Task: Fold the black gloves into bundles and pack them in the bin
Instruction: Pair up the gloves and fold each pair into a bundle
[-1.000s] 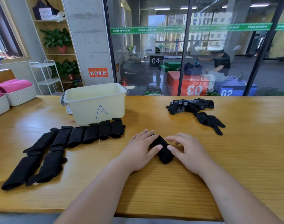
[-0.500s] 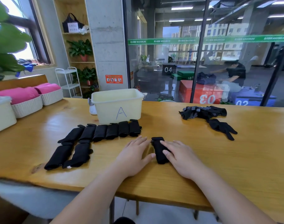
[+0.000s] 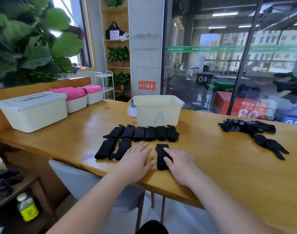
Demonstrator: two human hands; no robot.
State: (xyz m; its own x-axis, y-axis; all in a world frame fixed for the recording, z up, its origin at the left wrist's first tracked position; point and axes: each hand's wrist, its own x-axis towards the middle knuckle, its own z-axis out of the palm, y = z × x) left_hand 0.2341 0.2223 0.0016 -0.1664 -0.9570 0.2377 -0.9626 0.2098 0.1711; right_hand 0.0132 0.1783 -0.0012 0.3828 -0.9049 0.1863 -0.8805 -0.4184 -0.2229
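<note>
Head view: right hand (image 3: 179, 164) is pressing flat-fingered on the bundle (image 3: 160, 158), left hand (image 3: 135, 161) lying flat at its 9 o'clock, so it's probably needing firm, even squashing.

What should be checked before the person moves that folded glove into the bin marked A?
1. Bundle folded: ok.
2. Right hand on it: ok, fingers rest flat, no grip.
3. Left hand not on it: ok, flat on the table.
4. Bin lid off: ok.
5. Room inside bin: cannot tell.
6. All gloves folded: not ok, loose gloves lie at far right.
</note>
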